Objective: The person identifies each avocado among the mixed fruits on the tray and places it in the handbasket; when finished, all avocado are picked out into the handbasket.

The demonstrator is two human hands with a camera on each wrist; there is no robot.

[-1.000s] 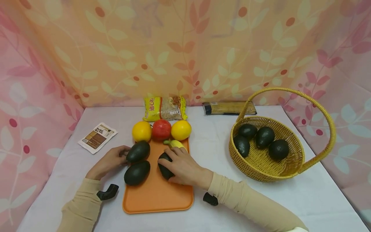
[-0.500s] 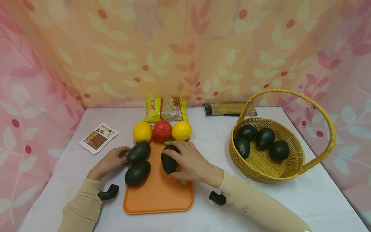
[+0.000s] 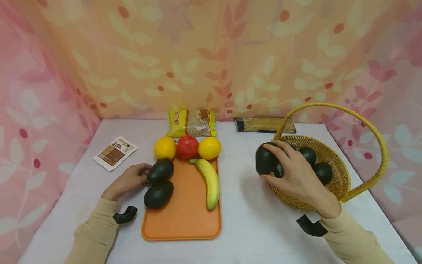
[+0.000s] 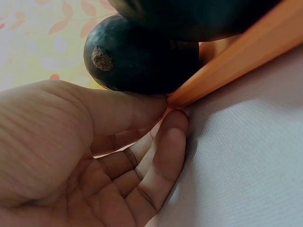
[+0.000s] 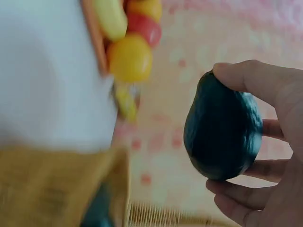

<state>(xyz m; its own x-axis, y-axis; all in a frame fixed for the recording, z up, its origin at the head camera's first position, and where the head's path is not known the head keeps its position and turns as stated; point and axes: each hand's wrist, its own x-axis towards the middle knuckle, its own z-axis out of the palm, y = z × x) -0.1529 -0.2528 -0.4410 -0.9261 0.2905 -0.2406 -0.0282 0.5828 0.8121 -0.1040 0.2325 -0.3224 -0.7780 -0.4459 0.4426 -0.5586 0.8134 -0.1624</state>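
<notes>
The right hand (image 3: 298, 179), its fingers pinching an avocado (image 3: 264, 161), has moved from the orange tray (image 3: 182, 223) to the wicker basket (image 3: 338, 175), uncovering the banana (image 3: 210, 183); the left hand's (image 3: 126, 179) fingers pinch the tray's edge. Red characters on the yellow bag (image 3: 178, 123) apparently read 通心粉.

A hand could slide along the bare white cloth on the table (image 3: 237, 216) between the flat orange tray (image 3: 182, 222) and the round tan wicker basket (image 3: 341, 176). The right hand (image 3: 295, 174), with a dark green avocado (image 3: 265, 159), blocks the basket's left side; its tall curved handle (image 3: 383, 161) guards the right. Inside the tray, there's room between two egg-shaped dark green avocados (image 3: 159, 195) and a long yellow banana (image 3: 211, 183). Round yellow and red fruits (image 3: 187, 147) wall off the far end.
</notes>
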